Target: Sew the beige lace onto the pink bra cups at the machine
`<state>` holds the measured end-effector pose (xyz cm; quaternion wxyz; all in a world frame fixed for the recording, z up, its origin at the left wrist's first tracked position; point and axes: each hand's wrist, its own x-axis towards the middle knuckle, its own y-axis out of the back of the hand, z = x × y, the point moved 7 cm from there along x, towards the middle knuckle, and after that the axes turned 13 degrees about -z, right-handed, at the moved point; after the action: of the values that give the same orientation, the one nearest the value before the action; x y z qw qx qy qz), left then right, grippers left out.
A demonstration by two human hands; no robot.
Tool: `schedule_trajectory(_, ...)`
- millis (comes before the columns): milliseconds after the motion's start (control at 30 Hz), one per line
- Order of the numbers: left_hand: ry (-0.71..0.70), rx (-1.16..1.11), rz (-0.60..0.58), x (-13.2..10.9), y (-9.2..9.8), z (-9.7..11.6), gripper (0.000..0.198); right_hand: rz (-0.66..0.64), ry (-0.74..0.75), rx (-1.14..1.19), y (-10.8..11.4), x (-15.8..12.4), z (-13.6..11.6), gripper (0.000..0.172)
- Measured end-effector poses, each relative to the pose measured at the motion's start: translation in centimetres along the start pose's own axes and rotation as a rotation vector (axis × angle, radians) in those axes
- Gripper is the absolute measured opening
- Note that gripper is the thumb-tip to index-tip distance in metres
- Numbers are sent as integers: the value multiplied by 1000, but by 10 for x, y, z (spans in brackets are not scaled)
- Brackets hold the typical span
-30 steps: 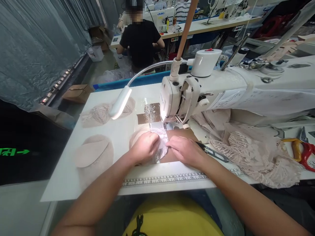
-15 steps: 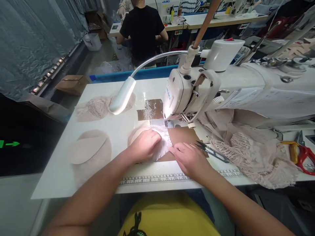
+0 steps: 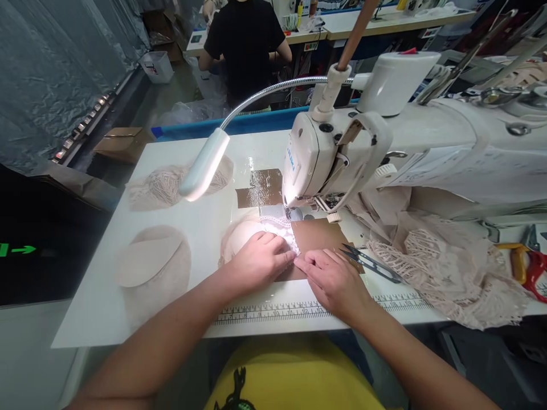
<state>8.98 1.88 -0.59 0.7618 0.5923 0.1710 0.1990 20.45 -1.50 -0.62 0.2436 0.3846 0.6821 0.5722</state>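
Note:
A pale pink, rounded fabric piece with a lace edge [image 3: 243, 234] lies on the sewing table [image 3: 98, 319], its far edge by the needle area of a white sewing machine [image 3: 305, 159]. My left hand [image 3: 260, 259] rests over its near side, fingers curled, thumb and fingertips closed on the lace. My right hand [image 3: 335, 279] pinches the lace's right-hand edge, its fingertips meeting my left thumb. Brown sheet material [image 3: 318, 234] lies under and beside my right hand. Thread snips [image 3: 376, 266] sit just right of that hand. My fingers hide part of the lace.
More pale fabric pieces [image 3: 156, 256] and lacy pieces [image 3: 158, 188] lie on the left. A lacy fabric heap [image 3: 444, 267] and red-handled scissors [image 3: 534, 276] are on the right. A gooseneck lamp [image 3: 205, 165] arches overhead. A person in black [image 3: 243, 45] sits beyond.
My left hand has shifted slightly right and towards me, its thumb now meeting my right fingertips. More of the rounded fabric shows. My right hand has barely moved; the camera view has shifted a little.

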Motion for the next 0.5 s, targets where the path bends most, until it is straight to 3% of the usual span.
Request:
schedule_trajectory(233,16,-14,-2,0,3,2,32,17,-62,94,2,0,14,34)
schedule_trajectory(500,49,-77,48,2,10,-7,29,-107,-72,6,-5,12,15,39)
